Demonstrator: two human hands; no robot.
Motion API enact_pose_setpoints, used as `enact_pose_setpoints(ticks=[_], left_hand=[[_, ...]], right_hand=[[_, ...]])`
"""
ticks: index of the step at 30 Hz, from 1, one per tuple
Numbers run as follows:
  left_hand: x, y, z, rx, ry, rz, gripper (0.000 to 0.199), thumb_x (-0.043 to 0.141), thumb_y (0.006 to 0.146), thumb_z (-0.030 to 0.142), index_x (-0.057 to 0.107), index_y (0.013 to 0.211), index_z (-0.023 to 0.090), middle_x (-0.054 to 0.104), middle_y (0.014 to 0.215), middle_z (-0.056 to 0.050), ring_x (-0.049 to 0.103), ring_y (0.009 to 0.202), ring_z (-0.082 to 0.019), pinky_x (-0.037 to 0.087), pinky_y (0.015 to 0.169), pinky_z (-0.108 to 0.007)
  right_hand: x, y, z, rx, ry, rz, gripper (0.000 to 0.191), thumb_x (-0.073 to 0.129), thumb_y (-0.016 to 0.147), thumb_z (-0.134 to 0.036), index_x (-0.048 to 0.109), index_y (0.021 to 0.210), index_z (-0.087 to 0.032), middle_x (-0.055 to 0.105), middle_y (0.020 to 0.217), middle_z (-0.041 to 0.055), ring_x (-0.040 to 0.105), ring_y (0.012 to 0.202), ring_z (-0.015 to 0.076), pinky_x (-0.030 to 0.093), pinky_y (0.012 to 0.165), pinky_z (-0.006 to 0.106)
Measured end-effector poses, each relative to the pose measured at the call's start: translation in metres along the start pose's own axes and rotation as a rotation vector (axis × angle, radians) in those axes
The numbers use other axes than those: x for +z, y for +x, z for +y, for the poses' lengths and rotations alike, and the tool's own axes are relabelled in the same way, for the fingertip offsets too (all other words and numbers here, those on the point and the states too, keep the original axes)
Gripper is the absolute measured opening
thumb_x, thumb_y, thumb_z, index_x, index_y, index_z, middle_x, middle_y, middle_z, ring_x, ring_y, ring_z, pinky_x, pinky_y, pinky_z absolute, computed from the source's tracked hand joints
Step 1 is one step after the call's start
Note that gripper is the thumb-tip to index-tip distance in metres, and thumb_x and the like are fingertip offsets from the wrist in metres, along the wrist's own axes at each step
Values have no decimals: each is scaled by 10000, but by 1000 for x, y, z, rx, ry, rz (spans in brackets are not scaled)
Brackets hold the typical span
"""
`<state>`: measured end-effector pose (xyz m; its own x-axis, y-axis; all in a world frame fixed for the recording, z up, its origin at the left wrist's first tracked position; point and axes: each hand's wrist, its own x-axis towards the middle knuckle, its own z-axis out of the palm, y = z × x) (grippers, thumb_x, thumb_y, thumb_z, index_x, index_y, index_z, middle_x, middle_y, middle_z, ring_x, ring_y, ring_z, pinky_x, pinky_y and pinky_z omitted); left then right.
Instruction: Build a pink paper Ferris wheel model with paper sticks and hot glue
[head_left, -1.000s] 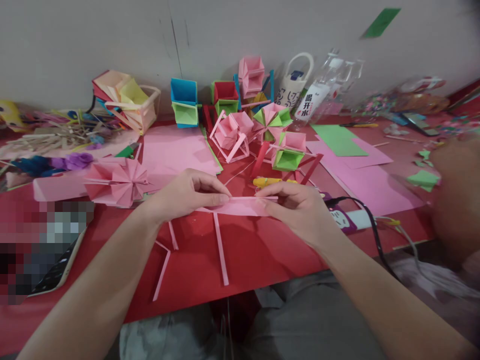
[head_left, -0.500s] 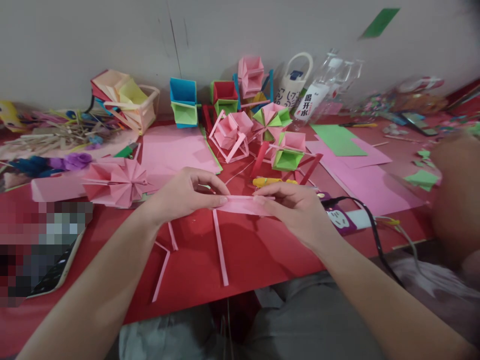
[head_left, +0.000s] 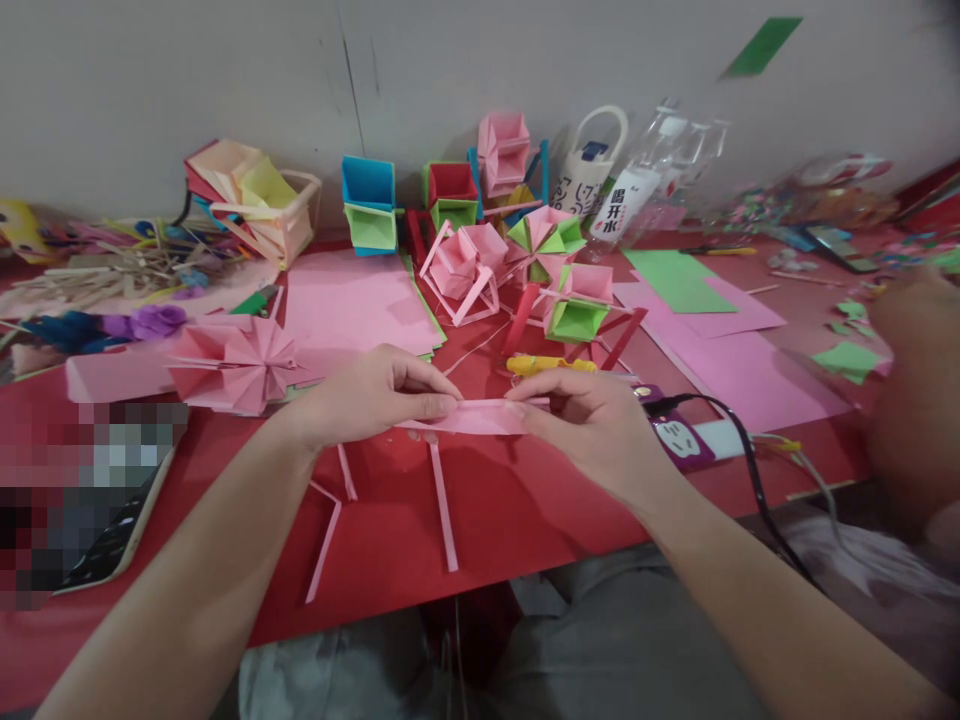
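Between my hands is a pink paper strip (head_left: 486, 417) with a narrow fold along its far edge. My left hand (head_left: 390, 395) pinches its left part between thumb and fingers. The right part is pinched by my right hand (head_left: 581, 405). Just below the held paper, a thin pink folded strip (head_left: 444, 510) lies on the red table (head_left: 390, 570). A bent pink strip (head_left: 324, 550) rests farther left. Beyond my right fingers lies a yellow tool (head_left: 550, 365).
Folded paper lanterns (head_left: 465, 265) stand behind my hands, and a pink fan-like one (head_left: 236, 365) lies left. Pink sheets (head_left: 349, 305) are stacked at the back. A power strip (head_left: 682, 435) with cables is right. Bottles (head_left: 626, 195) stand by the wall. Another person's arm (head_left: 915, 370) shows far right.
My left hand has moved slightly down towards me, and the folded edge of the pink paper sits a little lower. Both hands keep their pinch.
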<state>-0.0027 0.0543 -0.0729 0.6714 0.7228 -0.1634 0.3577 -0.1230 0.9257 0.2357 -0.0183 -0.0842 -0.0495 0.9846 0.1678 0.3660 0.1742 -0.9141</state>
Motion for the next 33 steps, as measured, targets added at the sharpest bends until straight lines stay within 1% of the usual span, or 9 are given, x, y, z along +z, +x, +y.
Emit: enact_pose_setpoints(ticks=[3, 7, 14, 16, 19, 21, 24, 29, 33], left_hand=[[-1, -1, 0, 13, 67, -34, 170, 695, 842, 305, 803, 918, 196, 746, 791, -18, 638, 696, -132, 485, 626, -203], [-1, -1, -2, 19, 60, -55, 188, 703, 838, 315, 798, 957, 204, 759, 835, -29, 658, 733, -144, 501, 656, -214], [0, -1, -1, 10, 16, -27, 147, 731, 831, 306, 791, 900, 192, 732, 749, -17, 630, 667, -121, 488, 615, -205], [1, -1, 0, 8, 0, -18, 139, 735, 825, 298, 791, 892, 190, 724, 728, -14, 622, 655, -119, 485, 605, -204], [1, -1, 1, 10, -19, -2, 131, 746, 814, 286, 793, 881, 185, 709, 697, -11, 604, 635, -115, 472, 583, -202], [2, -1, 1, 12, -28, 8, 121, 749, 810, 275, 795, 874, 184, 691, 668, -2, 582, 612, -106, 456, 565, -197], [2, 0, 2, 2, -51, 28, 110, 749, 808, 269, 794, 865, 187, 676, 649, 9, 553, 578, -93, 444, 548, -195], [2, 1, 1, -17, -72, 39, 120, 762, 795, 273, 796, 872, 189, 676, 648, 9, 553, 576, -92, 436, 530, -188], [2, 2, 0, -3, -85, 53, 116, 773, 773, 254, 803, 862, 186, 694, 667, 5, 565, 595, -91, 445, 553, -186]], right_hand=[[0, -1, 0, -2, -32, -4, 56, 780, 789, -216, 779, 841, -236, 773, 826, 18, 699, 749, 182, 571, 680, 306], [0, 0, -1, 1, -36, -5, 46, 778, 788, -219, 779, 828, -243, 777, 830, 13, 705, 751, 182, 574, 687, 306], [-2, 1, -3, -9, -56, 23, 64, 773, 792, -226, 786, 852, -244, 781, 858, 19, 717, 772, 182, 590, 685, 302], [-2, 1, -3, 10, -23, 19, 63, 773, 795, -245, 783, 857, -236, 776, 841, 23, 715, 723, 175, 594, 648, 298], [-1, 1, -2, 59, 45, -15, 83, 762, 817, -282, 773, 870, -220, 758, 771, 17, 688, 601, 149, 587, 577, 283], [-1, 2, -2, 76, 76, -33, 83, 764, 819, -282, 767, 869, -216, 748, 743, 11, 682, 581, 143, 585, 569, 275], [-1, 2, -3, 68, 85, -33, 61, 777, 801, -256, 761, 849, -220, 746, 750, 10, 690, 621, 150, 590, 599, 279], [-2, 1, -3, 43, 44, -42, 36, 766, 803, -220, 767, 838, -225, 752, 785, 14, 689, 678, 156, 583, 658, 288], [-1, 1, 0, 45, 69, -58, 46, 766, 809, -226, 771, 855, -226, 755, 814, 15, 688, 722, 155, 577, 684, 283]])
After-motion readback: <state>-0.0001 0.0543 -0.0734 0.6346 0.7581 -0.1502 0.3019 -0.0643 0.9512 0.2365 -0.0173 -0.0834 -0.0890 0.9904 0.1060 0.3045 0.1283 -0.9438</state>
